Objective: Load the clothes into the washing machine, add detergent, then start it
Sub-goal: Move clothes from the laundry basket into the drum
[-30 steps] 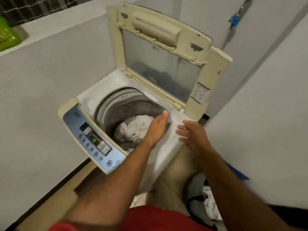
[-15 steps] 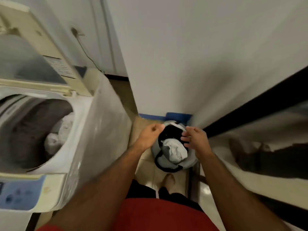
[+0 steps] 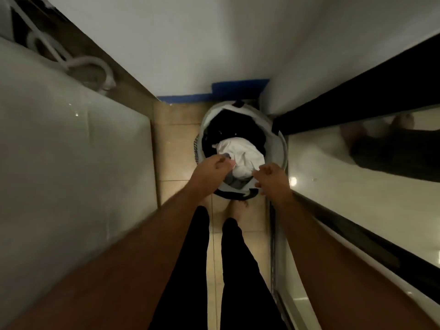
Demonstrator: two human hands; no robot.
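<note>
Washer (image 3: pixel 71 175) filling the whole left side, just its pale side panel showing, drum and controls out of frame. Wall (image 3: pixel 190 44) dead ahead, dark-edged glossy panel (image 3: pixel 357 186) on the right, so a pretty tight tiled gap to work in. Basket (image 3: pixel 282 148) down on the floor at the far end of that gap, tucked against the wall and just beside the panel, well below the washer top. Clothes in it: dark stuff (image 3: pixel 235 125) at the back, white piece (image 3: pixel 240 153) on top toward the near rim. Left hand (image 3: pixel 209 170) down at the near rim, fingers curled and looking pinched on a bit of light fabric, probably a corner of that white piece. Right hand (image 3: pixel 270 173) at the rim on the other side, fingers curled too, but can't tell if anything's actually caught in them or just hooked over the edge. Bare feet right below the basket. Stuff that could go wrong from here: grabbing only a corner and trailing the rest over the floor on the way up, or snagging the dark stuff underneath and dumping it out. Basket looks soft and light, so could tip or lift along with the load. Elbows knocking the panel also likely in a gap this narrow.
</note>
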